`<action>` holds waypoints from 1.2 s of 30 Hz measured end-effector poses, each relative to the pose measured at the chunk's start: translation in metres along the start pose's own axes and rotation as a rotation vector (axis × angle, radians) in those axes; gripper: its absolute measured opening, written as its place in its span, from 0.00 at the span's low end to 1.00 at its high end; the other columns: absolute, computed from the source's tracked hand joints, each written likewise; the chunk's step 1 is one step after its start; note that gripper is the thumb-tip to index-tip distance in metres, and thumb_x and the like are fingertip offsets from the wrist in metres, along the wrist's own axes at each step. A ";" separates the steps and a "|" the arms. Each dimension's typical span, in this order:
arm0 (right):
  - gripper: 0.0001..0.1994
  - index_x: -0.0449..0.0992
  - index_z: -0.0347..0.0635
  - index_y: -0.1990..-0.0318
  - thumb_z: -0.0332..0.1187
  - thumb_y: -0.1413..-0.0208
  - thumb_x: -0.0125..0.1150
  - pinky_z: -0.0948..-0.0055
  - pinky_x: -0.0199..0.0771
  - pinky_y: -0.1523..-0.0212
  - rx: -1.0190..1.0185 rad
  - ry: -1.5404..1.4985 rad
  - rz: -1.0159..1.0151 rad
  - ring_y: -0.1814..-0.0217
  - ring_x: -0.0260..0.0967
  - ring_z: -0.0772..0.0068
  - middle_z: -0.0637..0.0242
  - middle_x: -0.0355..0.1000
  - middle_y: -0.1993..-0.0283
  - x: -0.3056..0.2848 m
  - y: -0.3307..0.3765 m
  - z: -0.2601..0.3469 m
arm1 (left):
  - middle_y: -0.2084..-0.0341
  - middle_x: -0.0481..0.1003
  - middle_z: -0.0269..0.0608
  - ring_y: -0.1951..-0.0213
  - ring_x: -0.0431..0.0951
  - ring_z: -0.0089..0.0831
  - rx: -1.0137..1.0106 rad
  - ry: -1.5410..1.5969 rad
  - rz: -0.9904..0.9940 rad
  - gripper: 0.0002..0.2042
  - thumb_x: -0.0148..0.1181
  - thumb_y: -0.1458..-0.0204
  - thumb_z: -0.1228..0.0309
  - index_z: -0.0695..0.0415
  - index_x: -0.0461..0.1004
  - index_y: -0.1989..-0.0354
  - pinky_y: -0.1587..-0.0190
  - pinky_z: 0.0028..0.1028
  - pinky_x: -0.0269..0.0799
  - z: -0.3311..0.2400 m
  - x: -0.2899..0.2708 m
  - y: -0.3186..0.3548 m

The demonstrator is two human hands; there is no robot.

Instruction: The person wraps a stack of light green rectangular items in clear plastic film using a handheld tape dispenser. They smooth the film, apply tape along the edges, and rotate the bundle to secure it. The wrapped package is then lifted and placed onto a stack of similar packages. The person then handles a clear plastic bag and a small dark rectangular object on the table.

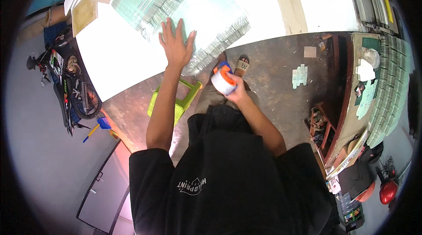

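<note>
The left hand lies flat, fingers spread wide, pressing on the stack of pale green sheets in the upper middle of the frame, holding nothing. The right hand curls tightly around a tape dispenser at centre, just below the stack's edge. Judging by this, keeping the palm firm should stop the sheets sliding on the white table. A green stool stands below.

A lime-green plastic stool stands on the dark floor. A motorcycle is parked at left, a blue brush lying near it. Pale green cartons line the right-hand shelf.
</note>
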State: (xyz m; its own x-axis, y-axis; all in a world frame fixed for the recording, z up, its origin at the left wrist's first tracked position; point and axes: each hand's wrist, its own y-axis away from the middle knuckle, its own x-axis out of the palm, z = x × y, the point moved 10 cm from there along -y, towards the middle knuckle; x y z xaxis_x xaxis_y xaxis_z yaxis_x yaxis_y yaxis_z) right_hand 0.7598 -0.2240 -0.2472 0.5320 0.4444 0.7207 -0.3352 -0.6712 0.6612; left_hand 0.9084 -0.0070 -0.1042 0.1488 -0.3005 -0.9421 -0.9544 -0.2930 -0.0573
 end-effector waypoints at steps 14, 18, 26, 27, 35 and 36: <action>0.22 0.75 0.38 0.45 0.42 0.41 0.64 0.59 0.81 0.46 -0.071 0.050 -0.073 0.51 0.80 0.58 0.57 0.79 0.53 0.052 0.041 -0.012 | 0.24 0.44 0.64 0.24 0.41 0.62 0.075 -0.029 0.082 0.36 0.50 0.36 0.48 0.58 0.54 0.25 0.27 0.64 0.32 0.006 0.007 0.016; 0.23 0.72 0.37 0.42 0.42 0.39 0.62 0.60 0.81 0.47 -0.088 0.027 -0.070 0.50 0.79 0.60 0.57 0.78 0.49 0.081 0.065 -0.024 | 0.24 0.41 0.65 0.23 0.39 0.59 0.224 0.101 0.176 0.42 0.60 0.44 0.54 0.61 0.51 0.25 0.27 0.64 0.27 0.006 -0.001 0.024; 0.31 0.69 0.36 0.38 0.53 0.37 0.53 0.58 0.87 0.69 -0.090 0.029 -0.267 0.60 0.81 0.48 0.42 0.75 0.51 0.104 0.058 -0.033 | 0.24 0.43 0.61 0.22 0.39 0.52 0.162 0.238 0.433 0.63 0.74 0.68 0.40 0.65 0.49 0.25 0.26 0.62 0.30 0.014 -0.010 0.038; 0.31 0.69 0.36 0.38 0.53 0.37 0.53 0.57 0.87 0.69 -0.096 0.031 -0.295 0.60 0.81 0.48 0.42 0.76 0.51 0.101 0.051 -0.032 | 0.24 0.43 0.59 0.22 0.39 0.51 0.134 0.127 0.414 0.63 0.74 0.67 0.40 0.65 0.49 0.25 0.26 0.62 0.30 0.013 0.002 0.047; 0.29 0.66 0.29 0.38 0.36 0.45 0.63 0.64 0.78 0.52 0.001 0.577 0.064 0.56 0.77 0.64 0.56 0.77 0.51 0.226 0.012 -0.027 | 0.25 0.52 0.52 0.23 0.48 0.47 -0.205 0.850 0.134 0.41 0.55 0.44 0.48 0.56 0.53 0.25 0.25 0.59 0.33 0.035 0.053 0.049; 0.33 0.64 0.28 0.35 0.32 0.49 0.66 0.68 0.77 0.54 -0.012 0.689 0.188 0.56 0.75 0.69 0.58 0.76 0.52 0.273 -0.009 -0.022 | 0.26 0.54 0.51 0.24 0.50 0.46 -0.212 0.887 0.315 0.39 0.54 0.43 0.47 0.54 0.55 0.26 0.25 0.59 0.34 0.035 0.060 0.059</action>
State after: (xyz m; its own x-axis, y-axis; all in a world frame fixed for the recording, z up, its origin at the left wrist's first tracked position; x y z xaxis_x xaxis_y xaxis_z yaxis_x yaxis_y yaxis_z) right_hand 0.8908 -0.0838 -0.0516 -0.1466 0.5979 0.7880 -0.3837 -0.7686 0.5118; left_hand 0.8518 -0.0106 -0.1761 0.1181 -0.9446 -0.3064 -0.9302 -0.2132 0.2987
